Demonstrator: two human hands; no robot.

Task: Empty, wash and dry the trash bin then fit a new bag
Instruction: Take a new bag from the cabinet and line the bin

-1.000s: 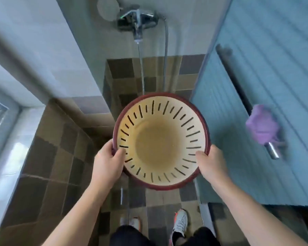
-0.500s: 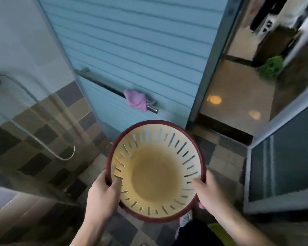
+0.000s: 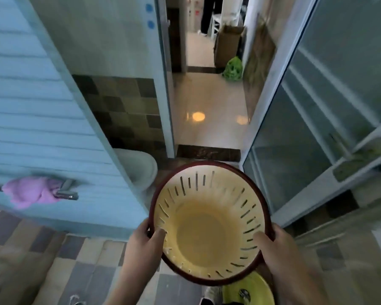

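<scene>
I look down into the trash bin [image 3: 209, 227], a round cream basket with slotted walls and a dark red rim, held in front of me with its mouth up and nothing inside. My left hand [image 3: 144, 245] grips its left rim, thumb inside the wall. My right hand [image 3: 277, 245] grips the right rim the same way.
A blue slatted door [image 3: 42, 119] stands at the left with a purple cloth [image 3: 31, 191] on its rail. A white toilet [image 3: 141, 168] sits behind it. An open doorway [image 3: 207, 119] leads to a shiny hall floor; a glass door [image 3: 317, 119] is at the right. A yellow-green basin [image 3: 251, 292] lies by my feet.
My view has swung right from the shower tap and running water, past the blue door, to the doorway. Both hands have kept their hold on the bin.
</scene>
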